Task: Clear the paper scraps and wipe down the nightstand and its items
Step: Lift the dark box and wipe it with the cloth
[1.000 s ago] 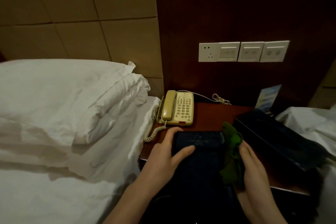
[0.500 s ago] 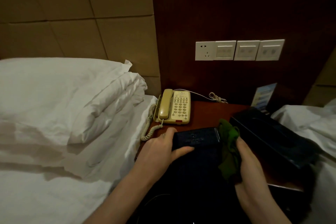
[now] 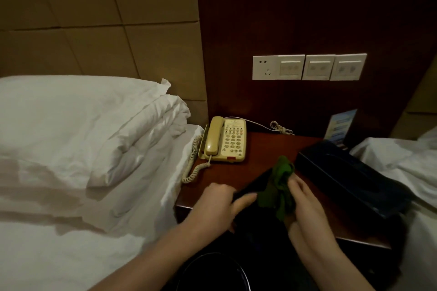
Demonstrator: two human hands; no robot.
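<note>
My left hand [image 3: 217, 203] grips the near end of a flat black item [image 3: 254, 185] held tilted over the front of the dark wooden nightstand [image 3: 264, 149]. My right hand [image 3: 305, 198] holds a bunched green cloth [image 3: 279, 179] against that item's right side. A cream corded telephone [image 3: 224, 139] sits at the nightstand's back left. A long black box [image 3: 350, 172] lies along its right side. No paper scraps show.
A white bed with pillows [image 3: 82, 137] lies left, another white bed [image 3: 406, 165] right. A dark round bin [image 3: 212, 271] stands below the nightstand's front edge. A small blue card [image 3: 340, 125] leans at the back right. Wall switches [image 3: 309, 67] sit above.
The black item has tilted, its far end now up to the right. The green cloth has moved across onto it. Both hands shifted slightly.
</note>
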